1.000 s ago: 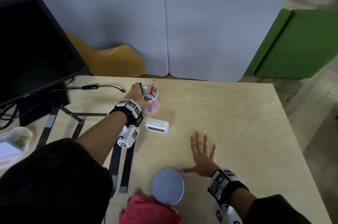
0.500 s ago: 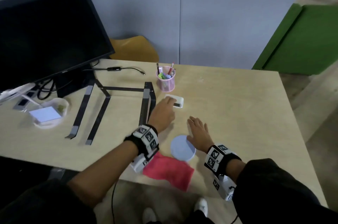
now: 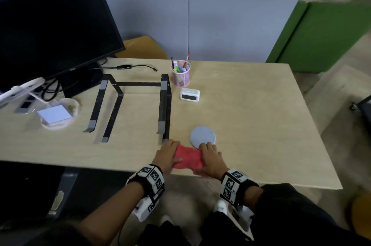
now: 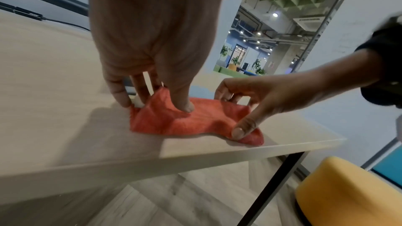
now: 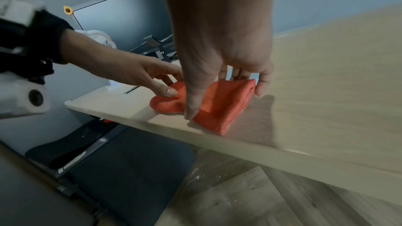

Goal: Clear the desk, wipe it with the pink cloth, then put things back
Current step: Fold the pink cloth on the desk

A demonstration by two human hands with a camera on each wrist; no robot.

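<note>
The pink cloth (image 3: 187, 157) lies bunched at the desk's near edge, just in front of a round grey coaster (image 3: 202, 137). My left hand (image 3: 170, 152) holds the cloth's left end, thumb pressed on top and fingers (image 4: 121, 97) behind it. My right hand (image 3: 208, 153) holds the right end, pinched between the thumb and the fingers (image 5: 262, 88) curled over the far edge. A white clock (image 3: 189, 94) and a pink pen cup (image 3: 180, 77) stand farther back on the desk (image 3: 251, 115).
A black laptop stand (image 3: 164, 105) sits left of the hands. Behind it are a monitor (image 3: 54, 31) and a cable (image 3: 138, 66); a white tray with a notepad (image 3: 58, 114) is at the far left. A yellow stool (image 4: 348, 192) stands under the desk's right side.
My left hand left the pen cup, passed the clock and came back to the near edge. My right hand lifted off the desk beside the coaster. Both now hold the cloth.
</note>
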